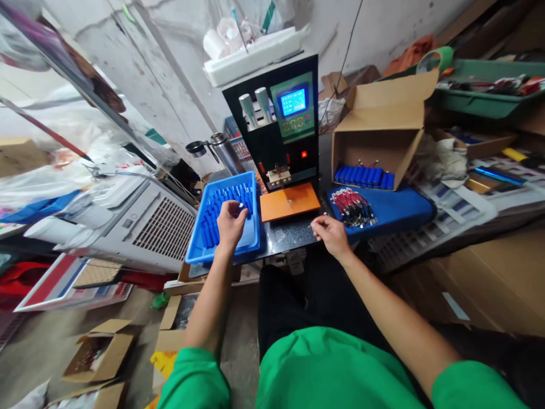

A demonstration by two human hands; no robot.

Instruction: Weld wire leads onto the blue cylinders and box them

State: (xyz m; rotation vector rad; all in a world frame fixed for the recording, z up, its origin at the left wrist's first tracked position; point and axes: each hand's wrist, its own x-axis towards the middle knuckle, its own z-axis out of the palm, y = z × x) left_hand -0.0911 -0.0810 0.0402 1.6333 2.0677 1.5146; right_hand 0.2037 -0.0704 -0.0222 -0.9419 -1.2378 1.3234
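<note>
Both bare forearms reach forward, the left hand [231,222] raised with fingers curled in a loose pinch, the right hand [331,234] lower, fingertips pinched together.

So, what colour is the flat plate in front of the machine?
Orange; the plate shows best in the head view.

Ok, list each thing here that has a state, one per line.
Left hand: fingers closed on a blue cell over the blue tray.
Right hand: fingers pinched on a small part, too small to identify.
Machine screen: lit.
Cardboard box: open, on its side.
</note>
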